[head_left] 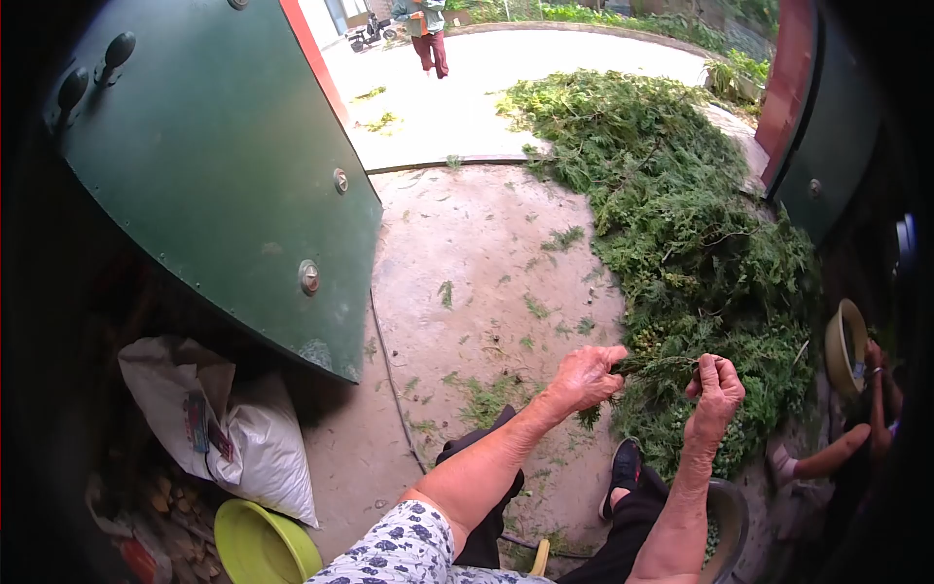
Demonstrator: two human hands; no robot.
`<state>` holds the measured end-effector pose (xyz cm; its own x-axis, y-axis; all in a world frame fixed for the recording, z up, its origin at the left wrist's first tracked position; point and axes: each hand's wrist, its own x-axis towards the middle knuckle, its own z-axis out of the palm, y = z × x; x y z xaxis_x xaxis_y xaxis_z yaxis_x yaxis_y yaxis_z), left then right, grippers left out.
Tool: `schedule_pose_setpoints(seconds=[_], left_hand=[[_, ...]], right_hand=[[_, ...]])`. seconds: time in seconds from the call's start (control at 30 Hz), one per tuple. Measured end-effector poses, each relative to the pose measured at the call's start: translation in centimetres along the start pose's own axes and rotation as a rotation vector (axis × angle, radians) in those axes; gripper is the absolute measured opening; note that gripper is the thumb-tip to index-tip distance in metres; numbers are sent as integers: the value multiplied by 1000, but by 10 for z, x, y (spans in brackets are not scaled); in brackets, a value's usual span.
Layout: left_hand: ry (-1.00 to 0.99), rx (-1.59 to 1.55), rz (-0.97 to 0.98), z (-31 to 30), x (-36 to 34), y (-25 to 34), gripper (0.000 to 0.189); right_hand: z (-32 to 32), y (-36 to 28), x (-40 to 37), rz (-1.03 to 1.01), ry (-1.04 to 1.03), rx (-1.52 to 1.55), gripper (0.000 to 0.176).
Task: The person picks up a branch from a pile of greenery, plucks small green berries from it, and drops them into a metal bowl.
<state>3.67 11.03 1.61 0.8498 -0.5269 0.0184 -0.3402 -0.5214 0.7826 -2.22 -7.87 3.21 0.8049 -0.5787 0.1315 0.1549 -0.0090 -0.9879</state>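
Observation:
A cut evergreen sprig [666, 363] stretches between my two hands, above the near edge of a big heap of green branches [671, 175]. My left hand [587, 378] is closed around its leafy part, and some foliage hangs below the fingers. My right hand [716, 389] pinches the thin stem between thumb and fingers. Below my right forearm stands a dark-rimmed basin [736, 521], partly hidden by the arm, with small green bits inside.
Loose sprigs [491, 399] and a thin cable [394, 389] lie on the concrete floor. On the left are a green metal door [224, 185], a white sack [263, 448] and a yellow-green basin [238, 545]. Another person [827, 457] sits at right beside a basin [835, 341]; one person [426, 39] stands outside.

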Motion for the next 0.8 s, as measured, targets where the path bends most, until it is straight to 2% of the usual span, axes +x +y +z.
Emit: schedule_pose_setpoints(seconds=[0.17,0.23,0.3,0.37,0.43,0.5,0.57,0.73,0.8], left_hand=[[-2,-98,-46,-2,-8,3,27],[108,-22,18,3,-9,-5,20],[141,58,32,0,-13,-8,20],[176,131,53,-4,-22,-7,21],[267,173,121,-8,-32,-7,19],[327,198,163,-6,-42,-8,18],[381,223,193,-9,-54,-5,17],[368,593,311,-35,-94,13,22],[384,609,322,-43,-112,16,22]], right_hand=[[-2,8,1,24,7,33,13],[1,9,-1,42,1,44,11],[6,6,-5,31,-35,111,8],[1,-1,-9,30,-102,74,6],[-7,-7,-15,69,-309,-174,4],[-13,-9,-24,54,-351,-223,7],[-16,-11,-34,-30,-425,-402,9],[-29,-30,-73,-92,-409,-415,8],[-33,-37,-92,-104,-403,-424,7]])
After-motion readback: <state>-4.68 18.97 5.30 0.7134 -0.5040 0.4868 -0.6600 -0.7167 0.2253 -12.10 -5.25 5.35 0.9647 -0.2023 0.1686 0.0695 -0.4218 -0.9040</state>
